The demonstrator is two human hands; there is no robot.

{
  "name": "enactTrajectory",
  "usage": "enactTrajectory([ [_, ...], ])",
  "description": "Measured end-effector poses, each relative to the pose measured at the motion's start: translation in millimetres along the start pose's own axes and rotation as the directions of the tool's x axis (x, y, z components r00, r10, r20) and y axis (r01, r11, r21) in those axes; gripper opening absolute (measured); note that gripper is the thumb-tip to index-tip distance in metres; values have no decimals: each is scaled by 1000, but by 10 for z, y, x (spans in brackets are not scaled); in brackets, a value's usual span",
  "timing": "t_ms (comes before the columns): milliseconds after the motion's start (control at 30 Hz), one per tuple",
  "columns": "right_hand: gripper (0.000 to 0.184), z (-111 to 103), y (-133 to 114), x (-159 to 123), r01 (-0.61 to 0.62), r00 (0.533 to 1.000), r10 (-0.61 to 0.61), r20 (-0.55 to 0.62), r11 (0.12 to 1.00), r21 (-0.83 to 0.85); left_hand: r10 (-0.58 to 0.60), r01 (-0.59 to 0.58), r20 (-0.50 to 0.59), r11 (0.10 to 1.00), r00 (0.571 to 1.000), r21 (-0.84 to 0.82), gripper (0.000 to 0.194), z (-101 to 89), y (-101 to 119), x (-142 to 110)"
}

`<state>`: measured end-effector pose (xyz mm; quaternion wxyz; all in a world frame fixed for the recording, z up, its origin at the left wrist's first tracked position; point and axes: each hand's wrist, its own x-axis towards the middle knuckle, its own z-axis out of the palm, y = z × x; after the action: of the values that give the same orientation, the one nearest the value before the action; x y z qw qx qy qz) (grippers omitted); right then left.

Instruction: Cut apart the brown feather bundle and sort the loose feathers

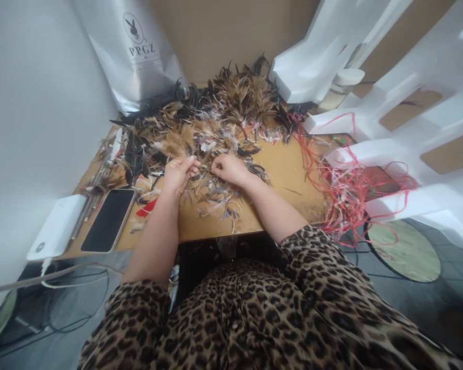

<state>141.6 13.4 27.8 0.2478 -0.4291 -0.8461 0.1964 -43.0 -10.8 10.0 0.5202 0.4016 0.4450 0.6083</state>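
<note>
Brown and black feathers (247, 95) lie heaped along the back of the wooden table (285, 177). Over the front of the heap, my left hand (180, 173) is closed in a pinch, with a tan feather (177, 143) fanning out just beyond its fingertips. A short gap to the right, my right hand (230, 169) is closed too, fingers curled in toward the left one. Whatever sits between its fingertips is too small or hidden to make out. Loose feather bits and pale fluff (216, 192) are scattered under both hands.
A phone (110, 220) and a white power bank (57, 226) with a cable lie left. Tangled pink-red strings (347, 195) hang over the right edge beside white foam pieces (401, 149). A lidded jar (341, 87) and a silver bag (139, 61) stand behind.
</note>
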Motion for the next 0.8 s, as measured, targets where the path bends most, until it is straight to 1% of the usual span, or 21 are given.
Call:
enactTrajectory([
  [67,17,8,64,33,-49,995,68,-76,971,232,-5,5,2,1000,1000,-13,28,5,5,-3],
  [133,21,7,127,61,-105,981,164,-100,894,435,-15,15,9,999,1000,-34,28,11,12,-7],
  [167,23,5,149,70,-122,976,195,-97,859,498,-21,22,13,999,1000,-45,28,14,16,-9],
  [233,24,-2,161,72,-117,978,191,-80,828,549,-31,32,16,998,999,-60,27,17,22,-10],
  [267,24,-4,150,64,-101,986,157,-58,834,543,-34,34,13,998,999,-62,27,17,24,-10],
  [333,26,-1,98,37,-42,999,46,3,880,473,-35,35,7,998,999,-53,26,16,25,-7],
  [367,27,4,61,18,2,999,-18,35,915,403,-36,36,9,998,999,-47,26,15,24,-6],
  [433,29,22,-16,-19,89,989,-110,97,975,201,-39,39,16,998,999,-42,26,15,25,-7],
  [500,24,40,-78,-45,122,984,-120,135,993,-2,-44,46,25,998,999,-52,26,20,30,-13],
  [533,20,45,-96,-50,112,986,-103,129,992,-63,-48,50,25,997,999,-61,26,25,36,-17],
  [567,18,45,-102,-48,94,991,-86,102,993,-77,-51,52,21,996,998,-70,26,32,42,-23],
  [600,17,41,-99,-41,71,996,-69,57,997,-39,-55,56,15,995,998,-78,25,39,50,-29],
  [633,17,32,-86,-28,46,999,-46,1,998,48,-59,60,9,995,998,-85,24,47,57,-34],
  [667,17,21,-66,-12,15,999,-6,-54,985,173,-65,65,2,994,998,-89,23,54,64,-39],
  [700,19,8,-42,6,-20,994,54,-98,948,316,-73,73,-1,993,997,-90,23,59,70,-43],
  [733,21,-5,-18,25,-53,985,122,-125,891,451,-82,82,-2,993,997,-89,23,63,74,-46],
  [800,26,-24,25,55,-94,962,236,-140,764,639,-102,102,7,991,995,-87,23,64,80,-49],
])
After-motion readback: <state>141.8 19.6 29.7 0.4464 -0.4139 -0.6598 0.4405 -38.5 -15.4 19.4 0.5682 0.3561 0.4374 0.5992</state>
